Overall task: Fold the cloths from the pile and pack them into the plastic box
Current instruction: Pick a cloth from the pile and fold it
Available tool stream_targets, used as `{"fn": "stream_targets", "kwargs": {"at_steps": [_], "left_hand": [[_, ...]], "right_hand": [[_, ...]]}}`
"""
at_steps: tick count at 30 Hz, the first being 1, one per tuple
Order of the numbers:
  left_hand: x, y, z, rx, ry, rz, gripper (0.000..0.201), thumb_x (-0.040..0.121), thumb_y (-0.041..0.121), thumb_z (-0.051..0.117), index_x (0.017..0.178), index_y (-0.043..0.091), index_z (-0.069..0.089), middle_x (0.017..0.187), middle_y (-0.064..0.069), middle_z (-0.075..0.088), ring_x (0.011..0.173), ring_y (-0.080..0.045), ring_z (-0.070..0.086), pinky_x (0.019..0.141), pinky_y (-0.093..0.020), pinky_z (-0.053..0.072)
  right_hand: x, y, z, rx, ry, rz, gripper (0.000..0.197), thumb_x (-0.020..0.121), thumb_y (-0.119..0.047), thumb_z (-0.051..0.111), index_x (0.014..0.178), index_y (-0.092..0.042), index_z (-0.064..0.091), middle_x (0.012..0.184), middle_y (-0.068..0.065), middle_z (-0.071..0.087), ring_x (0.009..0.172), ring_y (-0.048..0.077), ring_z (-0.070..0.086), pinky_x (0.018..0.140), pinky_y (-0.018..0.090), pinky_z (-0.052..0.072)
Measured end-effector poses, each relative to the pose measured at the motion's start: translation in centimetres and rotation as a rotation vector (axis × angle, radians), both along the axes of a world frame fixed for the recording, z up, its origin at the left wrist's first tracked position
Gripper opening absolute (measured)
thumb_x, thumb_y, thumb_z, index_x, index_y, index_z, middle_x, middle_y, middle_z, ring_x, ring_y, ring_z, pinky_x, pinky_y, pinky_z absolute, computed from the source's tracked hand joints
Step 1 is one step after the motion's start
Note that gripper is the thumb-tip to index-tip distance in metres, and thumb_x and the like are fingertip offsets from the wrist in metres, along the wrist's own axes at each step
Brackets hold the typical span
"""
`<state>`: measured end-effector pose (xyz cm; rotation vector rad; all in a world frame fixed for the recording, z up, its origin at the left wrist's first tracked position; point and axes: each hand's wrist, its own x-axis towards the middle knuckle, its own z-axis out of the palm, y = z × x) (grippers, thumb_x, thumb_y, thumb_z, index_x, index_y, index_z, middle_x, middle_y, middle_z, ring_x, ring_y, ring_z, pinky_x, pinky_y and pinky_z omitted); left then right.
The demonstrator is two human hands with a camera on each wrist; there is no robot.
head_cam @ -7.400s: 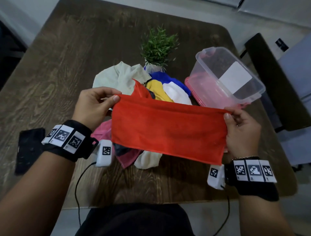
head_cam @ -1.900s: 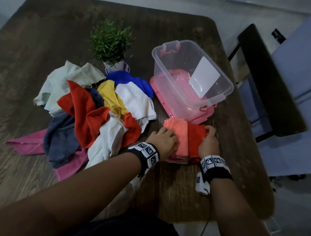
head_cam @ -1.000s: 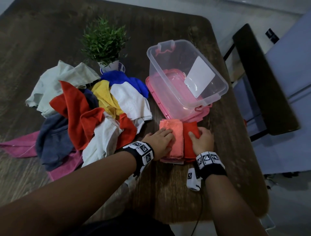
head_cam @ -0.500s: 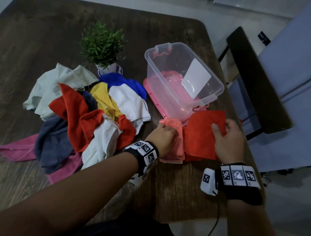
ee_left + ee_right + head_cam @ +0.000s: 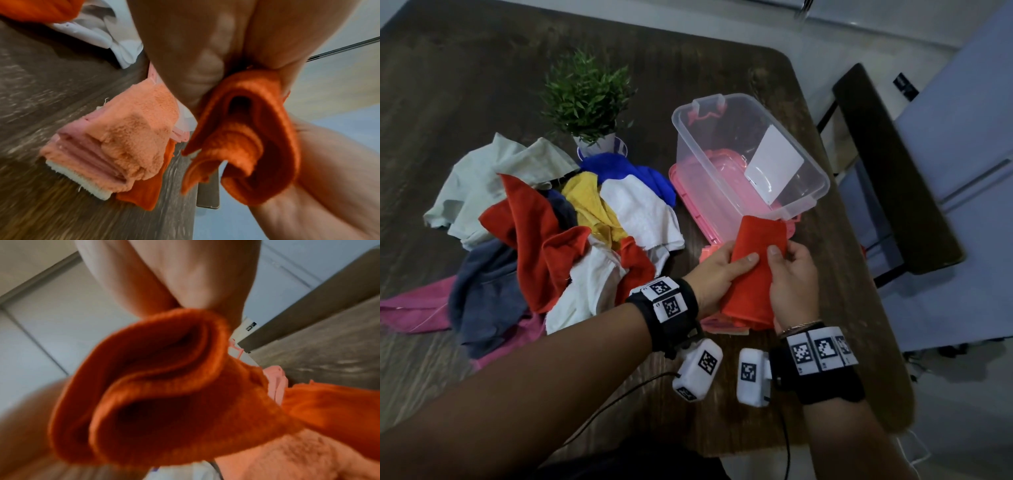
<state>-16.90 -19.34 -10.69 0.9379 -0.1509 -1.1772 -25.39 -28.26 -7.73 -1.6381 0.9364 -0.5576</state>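
Observation:
Both hands hold one folded red cloth [image 5: 753, 277] just above the table, in front of the clear plastic box [image 5: 822, 185]. My left hand [image 5: 736, 263] grips its left edge with the thumb on top. My right hand [image 5: 784, 260] grips its right edge. From the wrist views the red cloth [image 5: 246, 138] [image 5: 154, 394] shows loose, curled layers. Below it a stack of folded peach and pink cloths [image 5: 127, 138] lies on the table. The pile of unfolded cloths [image 5: 571, 240] sprawls to the left. Nothing lies inside the box.
The box stands on its pink lid [image 5: 688, 205]. A small potted plant [image 5: 589, 102] stands behind the pile. The dark wooden table [image 5: 722, 51] ends close to the right of the box, where a dark chair [image 5: 893, 178] stands.
Half a second ago the red cloth lay spread on the table beside the folded stack. Now it is folded narrower and lifted off the table, and my left hand has left the stack for it.

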Motion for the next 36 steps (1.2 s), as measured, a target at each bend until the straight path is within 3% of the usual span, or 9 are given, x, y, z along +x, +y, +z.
{"fn": "stream_targets", "kwargs": {"at_steps": [3,5,8,13,18,22,26,29,36], "left_hand": [[-0.1,0.0,-0.3,-0.026,0.029,0.081,0.049,0.094,0.005,0.058,0.139,0.004,0.039,0.118,-0.018,0.06,0.095,-0.025,0.064,0.083,-0.036,0.057],[0.2,0.0,-0.3,-0.056,0.059,0.122,0.059,0.084,0.001,0.064,0.138,0.006,0.04,0.116,-0.018,0.062,0.095,-0.028,0.065,0.084,-0.04,0.057],[0.7,-0.2,0.0,-0.066,0.065,0.122,0.069,0.073,-0.001,0.066,0.138,0.008,0.042,0.121,-0.023,0.06,0.1,-0.033,0.063,0.09,-0.047,0.054],[1.2,-0.7,1.0,-0.029,0.035,0.17,0.05,0.091,0.004,0.063,0.138,0.009,0.048,0.122,-0.021,0.062,0.103,-0.029,0.063,0.092,-0.043,0.055],[1.9,-1.1,1.0,-0.044,0.105,0.298,0.043,0.093,0.012,0.063,0.133,0.025,0.052,0.122,-0.011,0.065,0.108,-0.029,0.064,0.089,-0.047,0.055],[2.0,-1.0,1.3,-0.057,0.118,0.245,0.025,0.09,0.008,0.064,0.114,0.014,0.062,0.103,-0.017,0.069,0.093,-0.031,0.066,0.085,-0.048,0.056],[2.3,-0.6,1.3,-0.103,0.13,0.273,0.031,0.085,-0.005,0.064,0.105,0.016,0.054,0.095,-0.015,0.064,0.091,-0.031,0.064,0.088,-0.051,0.053],[2.2,-0.4,1.4,-0.136,0.15,0.3,0.038,0.082,-0.012,0.063,0.096,0.021,0.051,0.094,-0.013,0.061,0.091,-0.03,0.062,0.088,-0.052,0.052],[2.4,-0.1,1.6,-0.095,0.095,0.334,0.039,0.08,-0.011,0.068,0.106,0.017,0.062,0.091,-0.009,0.067,0.086,-0.027,0.065,0.084,-0.049,0.056]], "right_hand": [[0.2,0.4,-0.5,-0.242,0.13,0.008,0.011,0.095,-0.029,0.061,0.099,-0.023,0.052,0.092,-0.009,0.059,0.089,0.012,0.06,0.079,0.032,0.046],[0.1,0.8,-0.8,-0.195,0.169,0.006,0.017,0.095,-0.03,0.061,0.105,-0.021,0.049,0.099,-0.006,0.058,0.091,0.013,0.06,0.085,0.037,0.049],[-0.1,1.2,-0.9,0.049,0.08,-0.004,0.038,0.096,-0.028,0.059,0.126,-0.02,0.037,0.116,0.0,0.06,0.1,0.015,0.062,0.091,0.041,0.052],[-0.9,0.1,-0.9,-0.085,0.133,0.227,0.047,0.093,-0.029,0.066,0.135,-0.026,0.045,0.119,-0.004,0.065,0.11,0.013,0.064,0.094,0.035,0.052],[-1.8,0.3,-1.7,-0.118,0.095,0.364,0.071,0.093,-0.044,0.06,0.151,-0.042,0.02,0.149,-0.005,0.041,0.133,0.01,0.045,0.107,0.038,0.043],[-1.4,1.1,-1.5,-0.142,0.073,0.294,0.032,0.097,-0.044,0.054,0.127,-0.033,0.051,0.126,-0.004,0.061,0.113,0.011,0.059,0.099,0.043,0.05],[-1.5,0.4,-1.1,-0.168,0.1,0.242,0.011,0.092,-0.046,0.053,0.097,-0.037,0.058,0.114,0.0,0.061,0.102,0.012,0.06,0.091,0.044,0.051],[-1.5,0.5,-0.4,-0.047,-0.016,0.187,0.01,0.089,-0.037,0.058,0.089,-0.032,0.067,0.114,0.001,0.062,0.101,0.007,0.061,0.091,0.039,0.051],[-1.8,1.3,-0.6,0.199,-0.059,0.025,0.018,0.076,-0.03,0.061,0.087,-0.018,0.07,0.101,0.001,0.073,0.099,0.028,0.067,0.09,0.056,0.053]]}}
